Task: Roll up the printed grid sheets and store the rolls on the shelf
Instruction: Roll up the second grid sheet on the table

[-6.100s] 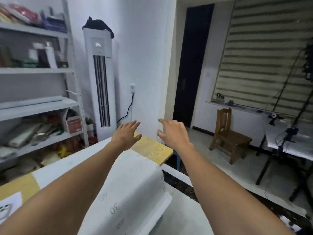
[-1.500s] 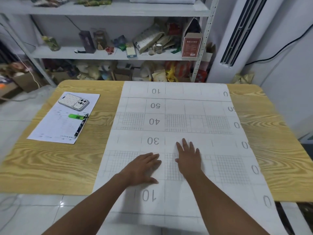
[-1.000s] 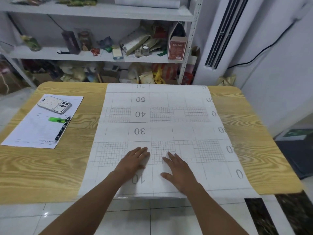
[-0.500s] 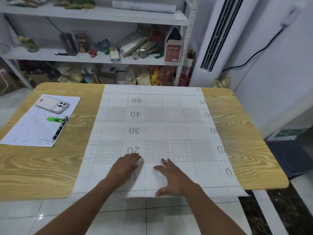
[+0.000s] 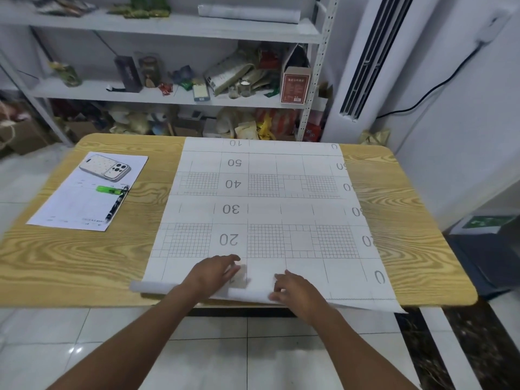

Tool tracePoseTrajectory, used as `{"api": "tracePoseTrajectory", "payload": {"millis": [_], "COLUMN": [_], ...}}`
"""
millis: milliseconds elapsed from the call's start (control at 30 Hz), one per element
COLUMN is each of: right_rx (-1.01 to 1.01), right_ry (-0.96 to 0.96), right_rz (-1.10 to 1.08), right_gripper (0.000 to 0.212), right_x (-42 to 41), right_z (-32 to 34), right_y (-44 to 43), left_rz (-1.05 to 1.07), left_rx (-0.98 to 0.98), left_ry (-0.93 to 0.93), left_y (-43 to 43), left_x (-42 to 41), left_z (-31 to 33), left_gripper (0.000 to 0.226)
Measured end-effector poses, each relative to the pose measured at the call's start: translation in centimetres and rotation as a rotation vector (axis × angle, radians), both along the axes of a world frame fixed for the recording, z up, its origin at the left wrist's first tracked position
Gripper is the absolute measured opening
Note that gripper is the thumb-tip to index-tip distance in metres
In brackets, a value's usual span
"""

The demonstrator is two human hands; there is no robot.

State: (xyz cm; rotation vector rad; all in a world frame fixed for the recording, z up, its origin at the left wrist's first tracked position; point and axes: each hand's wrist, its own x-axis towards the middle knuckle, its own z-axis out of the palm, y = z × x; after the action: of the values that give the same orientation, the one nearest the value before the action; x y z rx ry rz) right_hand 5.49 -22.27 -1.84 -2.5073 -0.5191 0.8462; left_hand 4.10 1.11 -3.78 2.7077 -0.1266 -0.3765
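Rolling step, barely begun. Right hand [image 5: 295,288] pinches the curled near edge of the grid sheet [image 5: 281,209], fingers bent round it. Left hand [image 5: 216,273] presses on the thin curl, fingers together and fairly straight. The rest lies flat on the table [image 5: 84,263]. Next move likely calls for rolling away evenly, both ends level. Beyond, the shelf [image 5: 168,26] holds one paper roll [image 5: 247,14].

Person, seen from own head camera. Two arms in frame, nothing else of the body. Left forearm [image 5: 135,344] is bare skin from frame edge to wrist, and right forearm [image 5: 351,342] likewise. Left hand [image 5: 212,273] bare across back, knuckles and fingers. Right hand [image 5: 295,287] the same. Nails too blurred to describe
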Motion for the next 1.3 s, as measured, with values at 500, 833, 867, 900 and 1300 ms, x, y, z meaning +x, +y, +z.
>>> {"api": "tracePoseTrajectory", "payload": {"millis": [500, 833, 867, 900, 1300], "right_rx": [-0.129, -0.076, -0.067, -0.061, -0.008], "right_ry": [-0.219, -0.31, -0.298, -0.284, -0.415], "right_rz": [0.115, 0.014, 0.001, -0.011, 0.084], "right_gripper": [0.019, 0.016, 0.015, 0.015, 0.032], "right_x": [1.8, 1.5, 1.6, 1.6, 0.8], "right_z": [0.4, -0.4, -0.3, -0.3, -1.9], "right_y": [-0.3, -0.9, -0.9, -0.9, -3.3], "left_rz": [-0.261, -0.225, -0.225, -0.221, -0.127], "left_rx": [0.3, 0.24, 0.234, 0.228, 0.101], "left_ry": [-0.394, -0.391, -0.395, -0.395, -0.272], "left_y": [-2.5, -2.5, -2.4, -2.4, -1.9], "left_x": [-3.5, -3.2, -3.2, -3.2, -3.1], "left_z": [-0.8, -1.5, -1.7, -1.7, -0.9], "left_gripper": [0.085, 0.086, 0.088, 0.089, 0.049]}}
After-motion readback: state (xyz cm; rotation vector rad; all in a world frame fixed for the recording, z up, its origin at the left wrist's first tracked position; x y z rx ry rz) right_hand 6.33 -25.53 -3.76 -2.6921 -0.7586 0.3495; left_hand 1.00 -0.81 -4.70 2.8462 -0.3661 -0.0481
